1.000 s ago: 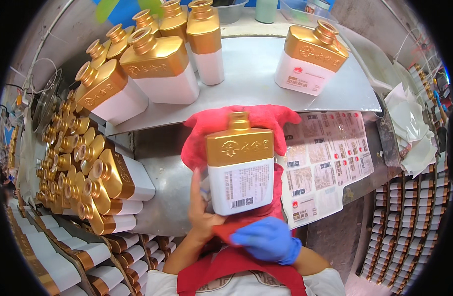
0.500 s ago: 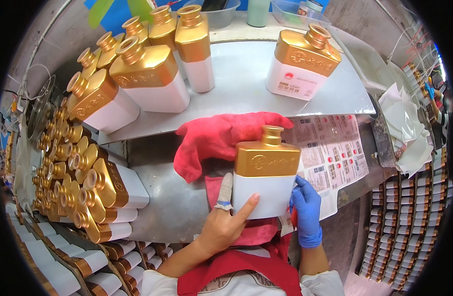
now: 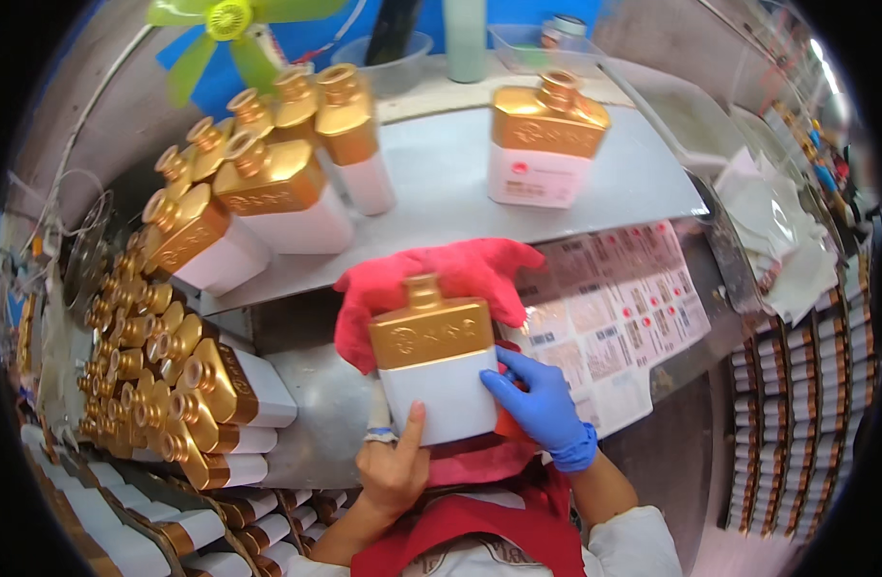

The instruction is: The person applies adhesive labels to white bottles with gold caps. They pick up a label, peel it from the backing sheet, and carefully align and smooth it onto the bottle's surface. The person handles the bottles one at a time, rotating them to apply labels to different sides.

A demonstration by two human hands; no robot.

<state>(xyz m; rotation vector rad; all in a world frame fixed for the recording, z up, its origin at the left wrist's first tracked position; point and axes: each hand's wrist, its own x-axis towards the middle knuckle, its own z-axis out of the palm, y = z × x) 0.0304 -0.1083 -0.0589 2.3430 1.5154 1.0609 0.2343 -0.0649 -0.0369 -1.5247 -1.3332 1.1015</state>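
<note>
A flat bottle with a gold shoulder and neck and a white body (image 3: 439, 399) leans on a bunched red cloth (image 3: 441, 258) in front of me. My left hand (image 3: 393, 466) grips its lower left corner, index finger on the white face and a pale finger cot on another finger. Blue-gloved, my right hand (image 3: 542, 399) is closed with its fingertips at the bottle's right edge. A small red tool (image 3: 507, 423), mostly hidden, shows beneath the glove beside the bottle. The bottle's white face carries no label.
A labelled bottle (image 3: 545, 144) stands on the raised grey board, with several plain ones (image 3: 277, 197) to its left. Label sheets (image 3: 609, 308) lie right of the cloth. Many bottles are stacked at left (image 3: 239, 385) and right (image 3: 796, 423). Behind is a green fan (image 3: 229, 19).
The held bottle has moved left with both hands, now in front of the cloth. My right fingers have come onto its right edge. The whole view has shifted a little.
</note>
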